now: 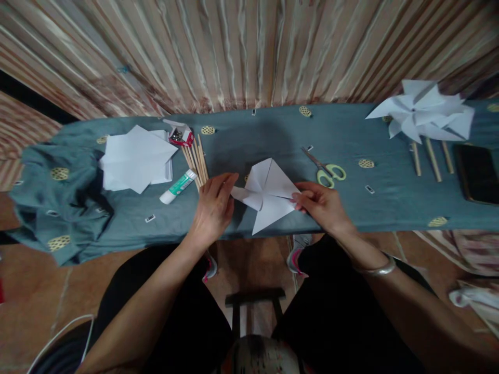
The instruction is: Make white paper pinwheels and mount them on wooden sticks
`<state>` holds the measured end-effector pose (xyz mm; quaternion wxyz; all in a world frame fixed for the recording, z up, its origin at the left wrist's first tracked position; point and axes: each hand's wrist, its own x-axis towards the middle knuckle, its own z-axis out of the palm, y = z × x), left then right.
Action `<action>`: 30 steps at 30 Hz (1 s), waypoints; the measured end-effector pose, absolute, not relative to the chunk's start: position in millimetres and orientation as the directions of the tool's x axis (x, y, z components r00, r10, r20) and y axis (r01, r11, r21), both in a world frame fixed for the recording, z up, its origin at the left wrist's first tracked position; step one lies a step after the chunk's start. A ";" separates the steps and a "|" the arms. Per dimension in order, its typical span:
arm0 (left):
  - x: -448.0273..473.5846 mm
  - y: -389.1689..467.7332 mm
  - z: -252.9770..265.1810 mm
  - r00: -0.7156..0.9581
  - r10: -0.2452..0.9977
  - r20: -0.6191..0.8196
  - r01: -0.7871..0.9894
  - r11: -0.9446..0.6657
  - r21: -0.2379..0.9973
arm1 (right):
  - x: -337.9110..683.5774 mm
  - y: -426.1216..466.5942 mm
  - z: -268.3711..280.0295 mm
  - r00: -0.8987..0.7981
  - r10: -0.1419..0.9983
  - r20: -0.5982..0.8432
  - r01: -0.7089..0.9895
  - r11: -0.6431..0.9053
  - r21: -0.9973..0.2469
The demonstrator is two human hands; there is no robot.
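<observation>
Curtain (234, 52) behind the tabletop (343, 140), and the paper (273, 184) sits smack between my hands near the front edge, right hand (323, 203) pinching its right side, left hand (214, 205) by the left flap (240, 194), can't tell if gripping.

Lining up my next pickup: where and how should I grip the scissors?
Probably best to take the scissors by their green handles, coming from the near side: these lie toward the right hand, while the blades point away and leftward. That hand pinches the white paper, so it would need freeing first.
</observation>
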<state>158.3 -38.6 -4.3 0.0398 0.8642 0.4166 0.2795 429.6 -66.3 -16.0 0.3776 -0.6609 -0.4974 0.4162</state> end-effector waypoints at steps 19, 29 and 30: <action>177.1 -76.0 0.7 0.767 0.580 0.273 0.539 -0.814 0.215 | 438.7 -76.5 -4.7 -0.338 0.891 0.303 0.744 0.450 -0.494; 150.4 -66.4 -0.2 0.692 0.636 0.341 0.633 -0.762 0.137 | 418.1 -82.3 -3.8 -0.552 0.824 0.129 0.707 0.544 -0.453; 153.2 -68.2 -0.2 0.696 0.634 0.338 0.628 -0.765 0.141 | 418.0 -82.5 -3.9 -0.557 0.821 0.122 0.710 0.547 -0.444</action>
